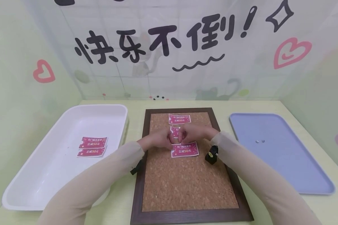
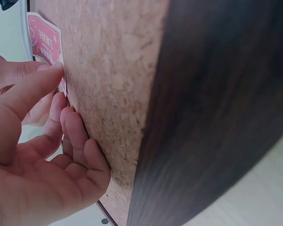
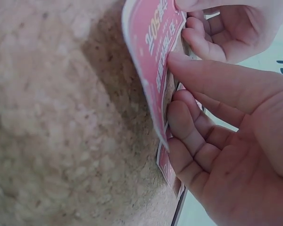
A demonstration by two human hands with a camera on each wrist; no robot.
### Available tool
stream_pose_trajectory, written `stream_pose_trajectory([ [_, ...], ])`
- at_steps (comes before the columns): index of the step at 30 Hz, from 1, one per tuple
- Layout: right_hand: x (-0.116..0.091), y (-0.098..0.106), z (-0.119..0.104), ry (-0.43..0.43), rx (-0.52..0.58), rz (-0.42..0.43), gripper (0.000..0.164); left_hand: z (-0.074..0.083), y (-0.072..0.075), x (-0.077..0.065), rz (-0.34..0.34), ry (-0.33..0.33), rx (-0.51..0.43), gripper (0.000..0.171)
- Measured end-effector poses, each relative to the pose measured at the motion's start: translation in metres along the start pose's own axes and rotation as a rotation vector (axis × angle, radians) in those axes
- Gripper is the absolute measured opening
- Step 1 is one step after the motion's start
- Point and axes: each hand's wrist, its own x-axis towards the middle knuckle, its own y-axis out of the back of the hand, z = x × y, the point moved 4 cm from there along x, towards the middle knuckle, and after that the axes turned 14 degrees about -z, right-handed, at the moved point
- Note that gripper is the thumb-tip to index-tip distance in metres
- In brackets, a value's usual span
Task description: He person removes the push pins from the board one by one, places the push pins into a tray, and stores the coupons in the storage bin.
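Three pink-and-white paper coupons lie in a column on a dark-framed cork board (image 1: 186, 184): an upper coupon (image 1: 179, 119), a middle one (image 1: 175, 132) partly covered by the hands, and a lower coupon (image 1: 185, 150). My left hand (image 1: 161, 138) pinches the lower coupon's upper left corner with thumb and index finger. Beside it, my right hand (image 1: 194, 132) holds the same coupon's upper edge, its other fingers curled, as the right wrist view shows. There the lower coupon (image 3: 153, 52) bends away from the cork and casts a shadow. Whether a tack sits between the fingertips is hidden.
To the left, a white tray (image 1: 53, 175) holds two more coupons (image 1: 92, 147), overlapping. A blue-grey tray (image 1: 287, 165) on the right carries two small shiny pieces (image 1: 260, 141). Behind the table (image 1: 118, 193) stands a printed wall sheet (image 1: 157, 78).
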Motion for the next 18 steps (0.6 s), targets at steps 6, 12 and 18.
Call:
stream_pose_trajectory([
  [6, -0.0002, -0.0006, -0.0007, -0.014, 0.0, 0.002, 0.004, -0.0015, -0.0008, 0.0018, 0.005, -0.015, 0.0, 0.018],
  [12, 0.0019, -0.0021, -0.0024, -0.017, -0.035, -0.004, 0.005, -0.0018, -0.002, 0.0017, -0.003, -0.021, -0.028, 0.017],
  [18, 0.0027, -0.0033, -0.0018, -0.029, -0.007, -0.006, 0.004, 0.0001, -0.0026, 0.0003, 0.001, -0.009, -0.009, 0.017],
])
